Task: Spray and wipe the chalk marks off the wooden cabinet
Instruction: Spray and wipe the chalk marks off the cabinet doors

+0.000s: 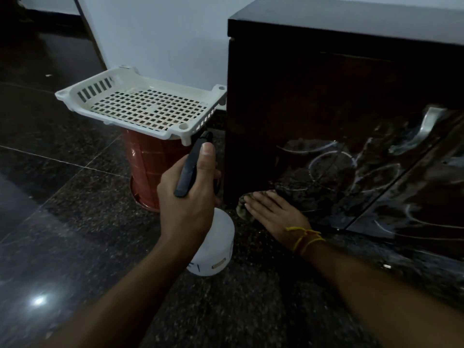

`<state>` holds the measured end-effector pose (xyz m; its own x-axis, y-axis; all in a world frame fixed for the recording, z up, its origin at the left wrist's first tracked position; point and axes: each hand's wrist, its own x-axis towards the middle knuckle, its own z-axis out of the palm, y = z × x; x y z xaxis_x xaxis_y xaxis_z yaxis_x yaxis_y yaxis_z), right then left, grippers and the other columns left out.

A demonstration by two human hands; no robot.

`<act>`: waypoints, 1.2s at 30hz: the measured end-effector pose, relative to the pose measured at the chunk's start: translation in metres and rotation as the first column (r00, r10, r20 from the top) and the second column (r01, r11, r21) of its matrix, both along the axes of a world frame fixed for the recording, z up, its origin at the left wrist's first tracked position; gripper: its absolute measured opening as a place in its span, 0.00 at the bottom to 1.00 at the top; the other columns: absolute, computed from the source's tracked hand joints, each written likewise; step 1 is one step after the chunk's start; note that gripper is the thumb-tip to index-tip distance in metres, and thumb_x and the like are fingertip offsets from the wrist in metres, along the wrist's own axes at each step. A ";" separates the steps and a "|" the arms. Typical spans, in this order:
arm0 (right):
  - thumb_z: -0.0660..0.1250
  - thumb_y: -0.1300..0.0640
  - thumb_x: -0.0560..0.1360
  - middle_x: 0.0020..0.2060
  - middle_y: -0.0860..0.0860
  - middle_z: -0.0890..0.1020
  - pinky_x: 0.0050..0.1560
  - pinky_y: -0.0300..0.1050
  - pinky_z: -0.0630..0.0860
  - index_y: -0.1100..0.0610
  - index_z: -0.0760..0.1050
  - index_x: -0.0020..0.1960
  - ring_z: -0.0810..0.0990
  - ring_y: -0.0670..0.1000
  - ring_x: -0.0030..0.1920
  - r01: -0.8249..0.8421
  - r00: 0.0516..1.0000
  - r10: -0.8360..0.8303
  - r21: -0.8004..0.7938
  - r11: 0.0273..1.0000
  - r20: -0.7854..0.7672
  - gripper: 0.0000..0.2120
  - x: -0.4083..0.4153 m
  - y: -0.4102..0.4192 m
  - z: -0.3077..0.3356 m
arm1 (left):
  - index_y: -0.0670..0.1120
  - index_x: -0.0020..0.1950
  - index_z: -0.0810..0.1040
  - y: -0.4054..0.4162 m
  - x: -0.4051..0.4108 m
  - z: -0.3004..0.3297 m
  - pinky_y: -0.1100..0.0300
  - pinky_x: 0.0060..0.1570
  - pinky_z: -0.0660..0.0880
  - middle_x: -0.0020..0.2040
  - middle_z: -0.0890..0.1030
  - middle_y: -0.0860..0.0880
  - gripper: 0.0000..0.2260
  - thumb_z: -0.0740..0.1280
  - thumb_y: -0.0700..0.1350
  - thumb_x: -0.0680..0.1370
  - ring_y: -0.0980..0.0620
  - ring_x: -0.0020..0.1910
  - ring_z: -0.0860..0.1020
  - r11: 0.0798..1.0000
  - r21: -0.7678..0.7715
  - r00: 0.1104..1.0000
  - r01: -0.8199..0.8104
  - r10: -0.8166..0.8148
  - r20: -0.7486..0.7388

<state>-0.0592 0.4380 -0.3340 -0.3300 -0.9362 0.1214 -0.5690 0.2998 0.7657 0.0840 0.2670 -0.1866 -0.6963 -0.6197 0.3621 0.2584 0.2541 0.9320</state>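
Hands left of chalk marks, seemingly.

My left grip is curled tight, thumb stretched up along the top, forearm reaching in from lower left. My right grip lies flat, fingers straight and together, pressing forward, yellow thread round the wrist.
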 end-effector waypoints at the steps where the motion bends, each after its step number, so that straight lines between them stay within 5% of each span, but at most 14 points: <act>1: 0.49 0.57 0.75 0.71 0.46 0.69 0.73 0.52 0.44 0.51 0.66 0.71 0.68 0.50 0.70 -0.005 1.000 0.005 -0.003 1.000 0.008 0.26 -0.002 0.000 0.000 | 0.48 0.39 0.78 0.004 -0.001 0.001 0.56 0.23 0.71 0.34 0.80 0.43 0.17 0.61 0.57 0.80 0.47 0.25 0.76 1.000 0.007 1.000 0.013 -0.013 -0.004; 6: 0.50 0.60 0.76 0.73 0.50 0.66 0.74 0.52 0.46 0.54 0.65 0.73 0.65 0.53 0.72 -0.009 1.000 0.009 -0.003 1.000 -0.019 0.25 -0.014 0.040 -0.004 | 0.49 0.40 0.79 0.008 0.000 0.007 0.63 0.24 0.71 0.34 0.81 0.44 0.17 0.61 0.59 0.79 0.54 0.23 0.76 0.998 0.021 0.998 0.057 -0.056 -0.040; 11: 0.52 0.59 0.77 0.72 0.50 0.67 0.74 0.53 0.46 0.56 0.66 0.72 0.66 0.53 0.72 -0.076 0.996 0.074 -0.039 0.996 -0.055 0.24 -0.010 0.015 -0.006 | 0.45 0.39 0.78 -0.002 0.006 0.003 0.54 0.23 0.70 0.34 0.79 0.38 0.19 0.61 0.56 0.81 0.42 0.25 0.74 0.999 -0.025 1.000 0.021 -0.021 -0.012; 17: 0.54 0.60 0.76 0.74 0.50 0.63 0.74 0.53 0.40 0.56 0.61 0.75 0.61 0.53 0.74 -0.105 0.994 0.107 -0.067 0.992 0.017 0.27 -0.010 -0.012 -0.010 | 0.44 0.39 0.77 0.000 0.004 0.000 0.54 0.23 0.70 0.33 0.78 0.38 0.19 0.61 0.55 0.82 0.42 0.25 0.74 1.000 -0.008 0.999 0.023 -0.024 -0.026; 24: 0.54 0.59 0.78 0.74 0.50 0.64 0.75 0.52 0.47 0.56 0.64 0.74 0.60 0.52 0.73 -0.083 0.997 0.081 -0.145 0.986 -0.019 0.23 -0.014 0.047 -0.012 | 0.50 0.40 0.78 0.011 0.002 0.003 0.66 0.24 0.71 0.34 0.81 0.47 0.15 0.60 0.55 0.81 0.56 0.24 0.76 0.998 -0.004 0.998 0.060 -0.060 -0.019; 31: 0.53 0.59 0.79 0.75 0.52 0.56 0.75 0.56 0.46 0.57 0.54 0.76 0.56 0.57 0.74 -0.017 1.000 0.013 -0.515 0.857 -0.012 0.26 -0.015 0.017 0.027 | 0.48 0.40 0.78 0.020 -0.003 0.008 0.65 0.24 0.71 0.35 0.81 0.45 0.15 0.61 0.55 0.81 0.55 0.23 0.76 0.998 0.014 0.997 0.065 -0.064 -0.048; 36: 0.58 0.58 0.78 0.74 0.51 0.57 0.73 0.59 0.48 0.56 0.55 0.75 0.57 0.57 0.73 0.015 1.000 -0.025 -0.486 0.874 -0.015 0.27 -0.008 0.014 0.016 | 0.49 0.40 0.78 0.027 -0.005 0.013 0.64 0.25 0.71 0.35 0.81 0.45 0.17 0.60 0.59 0.79 0.54 0.23 0.76 0.995 0.004 0.993 0.095 -0.094 -0.066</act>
